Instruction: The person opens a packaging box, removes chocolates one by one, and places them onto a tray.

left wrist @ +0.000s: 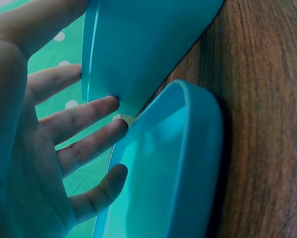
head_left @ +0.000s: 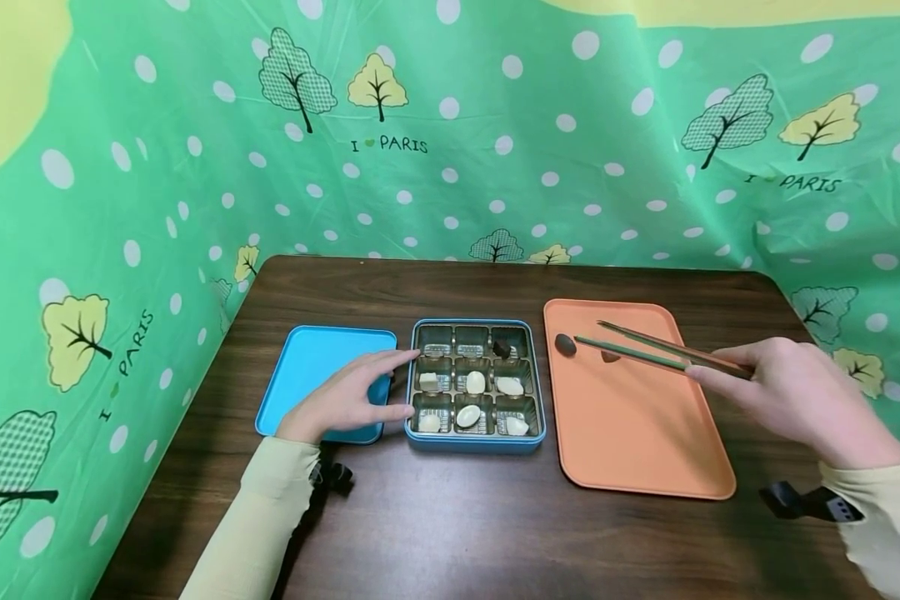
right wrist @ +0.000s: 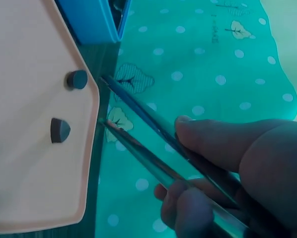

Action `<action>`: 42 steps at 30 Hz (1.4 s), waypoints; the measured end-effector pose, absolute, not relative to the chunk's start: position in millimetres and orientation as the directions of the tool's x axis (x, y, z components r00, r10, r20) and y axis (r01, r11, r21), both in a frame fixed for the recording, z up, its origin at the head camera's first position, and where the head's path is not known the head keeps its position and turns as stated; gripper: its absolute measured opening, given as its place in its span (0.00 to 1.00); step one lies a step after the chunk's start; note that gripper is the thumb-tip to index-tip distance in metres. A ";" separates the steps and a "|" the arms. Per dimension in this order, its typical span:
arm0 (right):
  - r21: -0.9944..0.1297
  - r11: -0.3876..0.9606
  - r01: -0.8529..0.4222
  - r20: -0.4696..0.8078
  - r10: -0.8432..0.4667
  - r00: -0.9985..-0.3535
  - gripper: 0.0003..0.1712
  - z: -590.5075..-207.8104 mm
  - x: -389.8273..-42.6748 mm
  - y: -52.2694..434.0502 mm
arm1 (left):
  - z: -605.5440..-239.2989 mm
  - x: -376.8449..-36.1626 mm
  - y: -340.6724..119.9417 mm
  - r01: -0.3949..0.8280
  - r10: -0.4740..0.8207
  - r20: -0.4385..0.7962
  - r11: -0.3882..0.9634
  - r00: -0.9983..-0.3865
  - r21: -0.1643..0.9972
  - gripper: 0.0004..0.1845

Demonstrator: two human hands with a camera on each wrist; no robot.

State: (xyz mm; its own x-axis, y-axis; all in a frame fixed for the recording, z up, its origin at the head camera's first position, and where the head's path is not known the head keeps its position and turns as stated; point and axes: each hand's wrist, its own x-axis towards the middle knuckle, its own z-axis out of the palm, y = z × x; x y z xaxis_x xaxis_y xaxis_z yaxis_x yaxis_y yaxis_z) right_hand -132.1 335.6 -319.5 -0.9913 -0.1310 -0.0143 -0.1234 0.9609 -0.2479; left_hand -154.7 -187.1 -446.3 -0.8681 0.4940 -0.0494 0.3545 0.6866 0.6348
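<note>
My right hand (head_left: 802, 396) pinches metal tweezers (head_left: 630, 352) between thumb and fingers. Their tips are spread apart over the orange tray (head_left: 645, 442), with nothing between them. Beneath and beside the tips lie two small dark chocolate-like pieces, one rounded (head_left: 565, 345) and one wedge-shaped (right wrist: 59, 130). My left hand (head_left: 348, 396), fingers extended, has its thumb and fingertips at the left side of a blue box (head_left: 476, 445). Inside the box is a divided insert: white pieces (head_left: 468, 416) sit in the middle and front rows, and a dark piece (head_left: 501, 348) in the back right compartment.
A shallow blue lid (head_left: 322, 358) lies left of the box, partly under my left hand. All of it stands on a dark wooden table (head_left: 457, 517). Behind and to the sides hangs a green patterned cloth (head_left: 450, 175).
</note>
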 end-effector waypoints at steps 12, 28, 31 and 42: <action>-0.297 0.905 -0.305 0.146 -0.272 -0.951 0.25 -318.1 -128.0 303.8 | -441.9 -154.2 -186.6 0.339 0.489 -0.070 0.692 -0.869 0.637 0.46; -0.235 0.870 -0.434 0.181 -0.400 -0.899 0.08 -323.3 -140.4 279.0 | -446.4 -154.2 -187.1 0.355 0.495 -0.047 0.683 -0.867 0.638 0.46; -0.222 0.857 -0.465 0.189 -0.430 -0.883 0.07 -325.0 -143.8 273.5 | -446.6 -154.0 -187.4 0.356 0.495 -0.042 0.679 -0.868 0.642 0.46; -0.264 0.868 -0.420 0.053 -0.421 -0.905 0.22 -321.5 -153.6 251.6 | -446.6 -153.6 -187.6 0.359 0.495 -0.043 0.685 -0.868 0.633 0.46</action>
State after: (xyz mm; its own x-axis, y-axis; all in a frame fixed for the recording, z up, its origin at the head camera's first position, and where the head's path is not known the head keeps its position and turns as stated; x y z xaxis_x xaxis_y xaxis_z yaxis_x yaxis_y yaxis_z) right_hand -153.6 251.6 -321.5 -0.9053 -0.4214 0.0534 -0.4198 0.8684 -0.2637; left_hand -153.6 -187.6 -446.6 -0.8679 0.4948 -0.0433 0.3592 0.6854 0.6334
